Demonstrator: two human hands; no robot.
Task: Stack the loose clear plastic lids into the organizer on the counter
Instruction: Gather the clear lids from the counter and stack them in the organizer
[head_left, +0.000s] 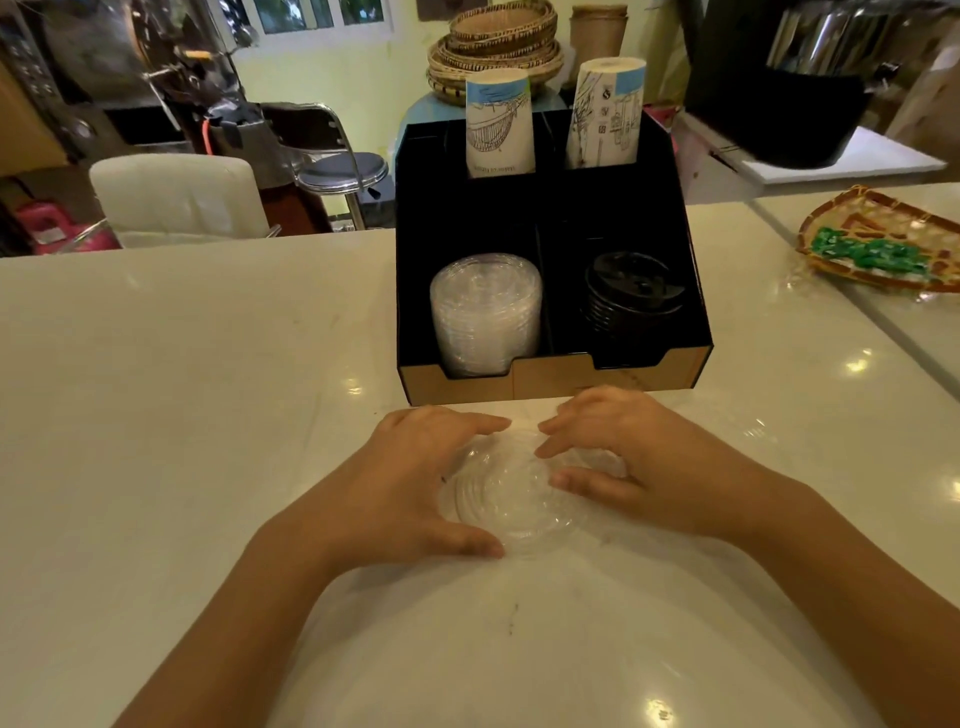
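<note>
Lids (511, 499), clear plastic, loose: I see a low nested pile lying flat on the white counter (182, 389), just in front of the organizer (550, 371). My left hand (410, 483) cups the pile's left edge, fingers spread wide over the far rim and thumb pressed at the near rim. My right hand (618, 462) closes on the right edge, fingertips on top of the pile, thumb against its side. Both hands grip the pile between them; it rests on the counter. How many lids are in it I cannot tell.

Organizer, black: front left bay holds a clear stack (485, 312) leaning on edge; front right bay holds black lids (631, 293). Two rear bays each hold inverted paper cups (500, 122).
</note>
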